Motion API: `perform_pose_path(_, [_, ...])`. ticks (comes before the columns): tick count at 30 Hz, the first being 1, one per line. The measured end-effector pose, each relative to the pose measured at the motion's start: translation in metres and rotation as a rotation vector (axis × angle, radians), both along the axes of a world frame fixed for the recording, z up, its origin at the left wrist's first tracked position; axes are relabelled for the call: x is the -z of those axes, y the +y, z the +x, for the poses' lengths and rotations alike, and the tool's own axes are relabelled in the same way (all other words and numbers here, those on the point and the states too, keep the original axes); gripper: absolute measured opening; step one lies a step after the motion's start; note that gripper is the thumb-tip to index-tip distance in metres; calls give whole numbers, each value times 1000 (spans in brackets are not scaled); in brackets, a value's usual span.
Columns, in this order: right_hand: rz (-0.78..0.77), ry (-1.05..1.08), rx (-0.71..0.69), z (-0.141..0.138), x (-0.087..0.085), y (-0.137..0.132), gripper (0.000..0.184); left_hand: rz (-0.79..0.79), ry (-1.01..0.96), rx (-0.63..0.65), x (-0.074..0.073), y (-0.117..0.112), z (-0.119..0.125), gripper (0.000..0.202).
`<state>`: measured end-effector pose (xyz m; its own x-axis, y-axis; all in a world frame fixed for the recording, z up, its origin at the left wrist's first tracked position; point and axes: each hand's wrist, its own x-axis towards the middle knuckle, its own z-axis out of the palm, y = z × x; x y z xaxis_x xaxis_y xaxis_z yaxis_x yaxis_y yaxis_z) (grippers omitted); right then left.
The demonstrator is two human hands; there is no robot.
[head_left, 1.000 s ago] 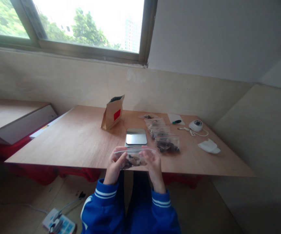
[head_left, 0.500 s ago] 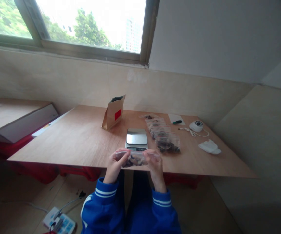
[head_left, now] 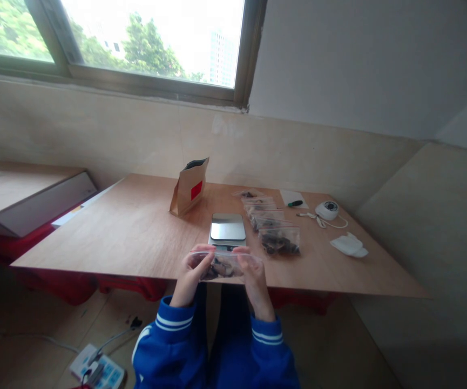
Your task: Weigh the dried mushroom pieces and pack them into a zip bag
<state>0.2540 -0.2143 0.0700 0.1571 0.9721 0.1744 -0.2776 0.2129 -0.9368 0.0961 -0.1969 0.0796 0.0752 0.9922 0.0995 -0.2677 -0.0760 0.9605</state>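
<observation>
A small clear zip bag (head_left: pixel 222 265) with dark dried pieces inside is held level over the near table edge. My left hand (head_left: pixel 193 273) pinches its left end and my right hand (head_left: pixel 252 274) pinches its right end along the top strip. Just beyond the bag sits a small digital scale (head_left: pixel 227 229) with a shiny steel top. To the right of the scale lies a row of several filled clear bags (head_left: pixel 276 233). A brown paper pouch (head_left: pixel 188 186) with a red label stands open behind the scale.
The wooden table (head_left: pixel 136 232) stands against a tiled wall under a window. At its far right lie a green-capped pen (head_left: pixel 295 203) on a paper slip, a white round device (head_left: pixel 327 209) with a cord, and a white cloth (head_left: pixel 349 246). A power strip (head_left: pixel 97 373) lies on the floor.
My right hand has slid slightly left along the top of the bag. The bag stays in both hands at about the same spot.
</observation>
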Motion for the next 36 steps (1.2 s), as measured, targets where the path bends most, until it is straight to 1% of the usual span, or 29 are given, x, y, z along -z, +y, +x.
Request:
perform_pose_path(3, [-1, -10, -37, 0, 0, -1, 20, 8, 5, 56, -3, -1, -1, 28])
perform_pose_path(5, [3, -34, -50, 0, 0, -1, 18, 11, 54, 86, -7, -1, -1, 29])
perform_pose_path(7, [1, -69, -38, -1, 1, 0, 17, 12, 97, 90, -10, -2, -1, 27])
perform_pose_path(11, [-6, -119, 33, -4, 1, 0, 16, 75, 155, 27, -13, -3, 0, 23])
perform_pose_path(15, [-16, -144, 94, -7, -2, 0, 17, 92, 192, 8, -11, -3, 1, 25])
perform_pose_path(17, [-16, -150, 128, -8, -3, 0, 17, 112, 207, -24, -11, -3, 1, 23])
perform_pose_path(21, [-19, -141, 115, -8, 0, 1, 17, 130, 213, -102, -14, -4, 4, 20])
perform_pose_path(23, [-22, -112, 93, -6, 2, 1, 17, 94, 199, -82, -16, -5, 5, 22])
perform_pose_path(25, [-12, -73, 47, -5, 2, 1, 17, 48, 178, -13, -17, -6, 5, 24])
perform_pose_path(27, [4, -51, -16, -5, 0, 1, 18, 7, 157, 62, -15, -6, 4, 26])
perform_pose_path(29, [8, -53, -38, -5, -3, 1, 19, -8, 153, 104, -12, -5, 3, 29])
perform_pose_path(32, [-10, -95, -4, -7, -5, 1, 19, 18, 178, 106, -9, -3, 4, 29])
perform_pose_path(36, [-20, -140, 15, -8, -5, 2, 19, 84, 210, 53, -12, -4, 5, 25])
